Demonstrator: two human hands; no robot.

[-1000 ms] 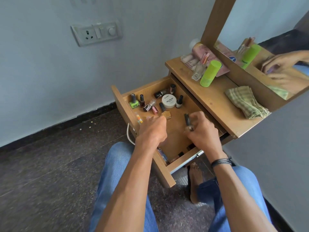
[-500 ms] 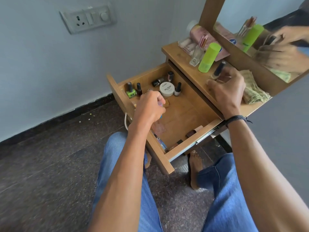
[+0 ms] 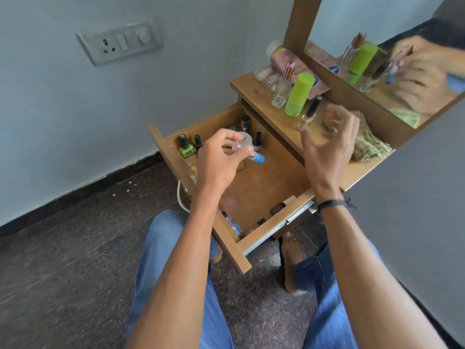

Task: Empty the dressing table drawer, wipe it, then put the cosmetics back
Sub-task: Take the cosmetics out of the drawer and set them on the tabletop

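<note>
The wooden drawer [image 3: 266, 230] stands pulled out below the dressing table top [image 3: 266, 104]. My left hand [image 3: 221, 159] hovers over the drawer, shut on a small blue-tipped tube [image 3: 258, 157]. My right hand [image 3: 327, 144], blurred, hangs open just beside a clear nail polish bottle with a black cap [image 3: 308, 114] that stands on the table top. In the drawer's far end sit a green nail polish [image 3: 185, 147], a dark bottle [image 3: 198, 143], a round white jar [image 3: 245, 139] and two more small bottles [image 3: 257, 141]. A few small items lie at the near end [image 3: 279, 207].
On the table top stand a green cylinder [image 3: 299, 94], a glass bottle [image 3: 280, 93], pink packets [image 3: 281, 59] and a folded checked cloth [image 3: 370, 144]. A mirror [image 3: 392, 59] leans behind them. A wall socket [image 3: 118, 42] is at upper left. My legs in jeans [image 3: 171, 273] are below the drawer.
My right hand set the black-capped bottle on the table top and let go, pulling back. My left hand lifted a blue-tipped tube out of the drawer.
</note>
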